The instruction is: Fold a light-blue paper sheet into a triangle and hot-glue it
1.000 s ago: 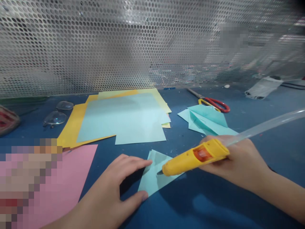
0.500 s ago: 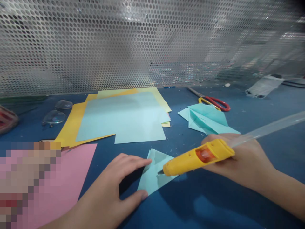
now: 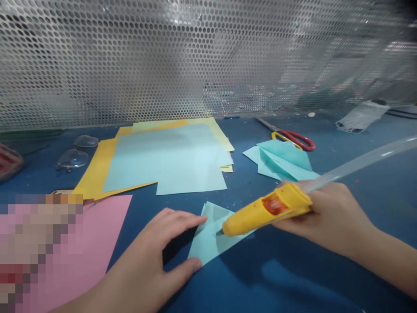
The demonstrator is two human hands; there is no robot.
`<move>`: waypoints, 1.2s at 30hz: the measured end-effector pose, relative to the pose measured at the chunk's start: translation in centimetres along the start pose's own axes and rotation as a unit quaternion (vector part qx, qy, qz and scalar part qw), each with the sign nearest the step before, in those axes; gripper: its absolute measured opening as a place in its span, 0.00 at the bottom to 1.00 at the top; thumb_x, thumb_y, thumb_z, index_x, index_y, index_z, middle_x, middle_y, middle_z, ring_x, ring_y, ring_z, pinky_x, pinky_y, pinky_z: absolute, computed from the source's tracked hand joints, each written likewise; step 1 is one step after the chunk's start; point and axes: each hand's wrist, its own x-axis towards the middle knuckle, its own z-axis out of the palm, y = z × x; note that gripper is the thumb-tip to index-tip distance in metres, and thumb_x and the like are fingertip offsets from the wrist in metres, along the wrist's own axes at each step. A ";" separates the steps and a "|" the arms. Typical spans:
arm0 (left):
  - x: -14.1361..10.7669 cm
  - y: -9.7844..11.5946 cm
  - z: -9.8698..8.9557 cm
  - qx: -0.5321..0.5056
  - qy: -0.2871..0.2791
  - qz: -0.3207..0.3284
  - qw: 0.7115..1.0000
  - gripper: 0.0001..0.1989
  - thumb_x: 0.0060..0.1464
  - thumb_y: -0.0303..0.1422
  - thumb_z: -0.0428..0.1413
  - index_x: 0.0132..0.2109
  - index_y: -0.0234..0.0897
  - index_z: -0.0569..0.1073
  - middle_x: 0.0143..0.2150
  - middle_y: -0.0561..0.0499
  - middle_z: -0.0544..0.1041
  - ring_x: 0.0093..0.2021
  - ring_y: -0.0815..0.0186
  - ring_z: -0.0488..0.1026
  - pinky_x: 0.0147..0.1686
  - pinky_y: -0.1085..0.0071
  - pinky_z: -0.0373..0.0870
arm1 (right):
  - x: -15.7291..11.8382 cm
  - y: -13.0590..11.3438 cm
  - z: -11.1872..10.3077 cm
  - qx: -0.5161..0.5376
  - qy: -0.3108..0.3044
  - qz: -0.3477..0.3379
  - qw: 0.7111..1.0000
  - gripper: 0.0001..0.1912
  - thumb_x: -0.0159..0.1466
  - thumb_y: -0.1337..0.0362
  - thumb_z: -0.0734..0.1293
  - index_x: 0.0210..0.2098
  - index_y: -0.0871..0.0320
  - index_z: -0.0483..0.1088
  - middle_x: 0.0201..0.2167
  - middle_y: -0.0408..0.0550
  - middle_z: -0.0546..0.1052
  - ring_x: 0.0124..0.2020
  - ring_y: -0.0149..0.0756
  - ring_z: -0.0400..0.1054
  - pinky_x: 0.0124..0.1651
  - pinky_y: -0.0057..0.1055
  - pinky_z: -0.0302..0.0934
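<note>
A yellow hot glue gun (image 3: 250, 216) is gripped in my right hand (image 3: 325, 217), whose fingers are wrapped round it and partly hidden. From its back end a long clear glue stick (image 3: 361, 167) runs off to the right. The dark nozzle points left and down onto a folded light-blue paper (image 3: 208, 243) lying on the table; whether it touches cannot be seen. My left hand (image 3: 159, 248) is open, thumb and forefinger spread apart, with their tips resting on the left side of that paper. Behind my right hand lies another folded turquoise paper (image 3: 283, 158).
Light-blue sheets (image 3: 169, 156) lie over yellow sheets (image 3: 94, 169) at the back. A pink sheet (image 3: 107, 234) is at left, near eyeglasses (image 3: 73, 158). Scissors (image 3: 299, 139) and a white wrapped bundle (image 3: 361, 116) lie far right. A perforated metal panel (image 3: 163, 61) closes off the back.
The glue gun's body and my right hand have shifted a little left, while the nozzle stays at nearly the same spot. The glue stick now curves more. My left hand has stayed put.
</note>
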 end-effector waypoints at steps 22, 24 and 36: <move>0.5 1.0 0.0 -0.041 0.036 0.009 0.998 0.22 0.55 0.36 0.61 0.56 0.63 0.78 0.55 0.59 0.80 0.57 0.59 0.76 0.60 0.57 0.72 | 0.4 -0.8 0.3 0.004 -0.034 -0.002 0.999 0.07 0.59 0.62 0.63 0.25 0.52 0.68 0.19 0.43 0.77 0.17 0.36 0.70 0.23 0.30 0.57; 0.5 1.0 0.0 -0.048 0.042 0.005 0.998 0.21 0.54 0.35 0.61 0.55 0.59 0.80 0.54 0.56 0.81 0.56 0.57 0.76 0.59 0.56 0.73 | 0.2 -0.8 0.5 0.003 -0.030 0.003 1.000 0.07 0.60 0.61 0.63 0.26 0.52 0.68 0.21 0.44 0.79 0.18 0.37 0.71 0.24 0.30 0.58; 0.3 0.6 0.0 -0.022 0.024 0.020 0.999 0.24 0.56 0.34 0.61 0.58 0.63 0.76 0.56 0.59 0.79 0.59 0.60 0.74 0.60 0.61 0.72 | 0.2 -1.0 0.6 0.006 -0.024 0.019 1.000 0.12 0.64 0.59 0.63 0.25 0.52 0.68 0.18 0.43 0.76 0.17 0.36 0.68 0.23 0.31 0.54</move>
